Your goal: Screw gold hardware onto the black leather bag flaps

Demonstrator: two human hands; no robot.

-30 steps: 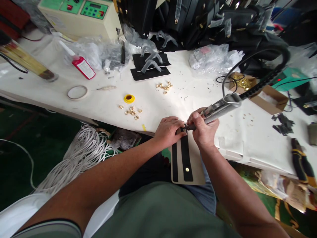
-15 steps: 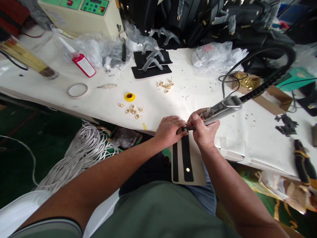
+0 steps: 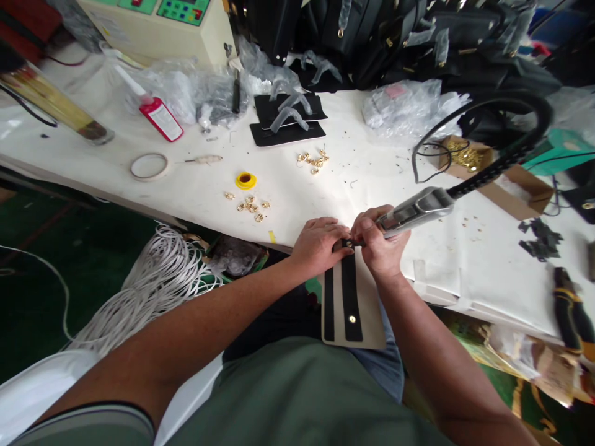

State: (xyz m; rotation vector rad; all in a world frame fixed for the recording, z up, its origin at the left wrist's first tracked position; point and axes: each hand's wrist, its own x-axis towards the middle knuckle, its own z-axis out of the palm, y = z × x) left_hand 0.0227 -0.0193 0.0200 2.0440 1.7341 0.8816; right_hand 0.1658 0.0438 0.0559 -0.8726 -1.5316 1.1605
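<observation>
My right hand (image 3: 382, 244) is wrapped round a silver electric screwdriver (image 3: 416, 210) with a thick black cable. The tool's tip points at a small metal fitting at the far end of a black strap (image 3: 351, 288). This strap lies on a beige panel (image 3: 372, 303), which hangs over the table's front edge towards my lap. My left hand (image 3: 318, 248) grips the panel's far end, thumb and fingers closed on it beside the tip. A gold stud (image 3: 352, 319) sits at the strap's near end. My fingers partly hide the contact point.
Gold clasps (image 3: 250, 205) lie on the white table (image 3: 186, 198) near a yellow ring (image 3: 245, 180). Farther back are black pieces (image 3: 288, 133) and a red bottle (image 3: 161, 118). Boxes with gold parts (image 3: 465, 155) and pliers (image 3: 571, 310) are at right.
The screwdriver's body has rolled slightly in my right hand. Both hands stay at the strap's far end, and the view has shifted a little.
</observation>
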